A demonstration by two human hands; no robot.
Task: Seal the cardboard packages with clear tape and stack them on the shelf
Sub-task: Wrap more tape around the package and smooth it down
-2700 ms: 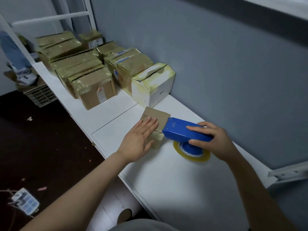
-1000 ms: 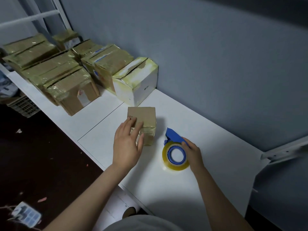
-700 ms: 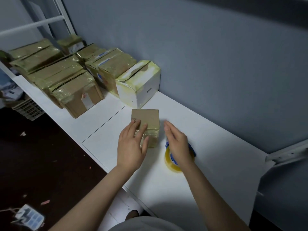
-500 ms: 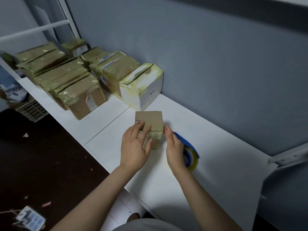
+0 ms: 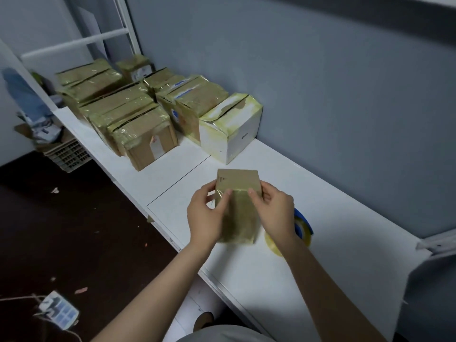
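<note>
Cardboard wrapped in glossy clear tape makes up the small box, which is held over the shelf just in front of the white box. It is gripped on one side by the left hand and on the other by the right hand, thumbs pressed on its near face. A blue tape dispenser is laid flat farther from the white box, partly hidden by the right hand. Taped boxes are lined up beyond the white box.

The right hand hides most of the blue tape dispenser, both it and the left hand cover the sides of the small cardboard box, and the print on that box's top and on the white box is too small to read.
</note>
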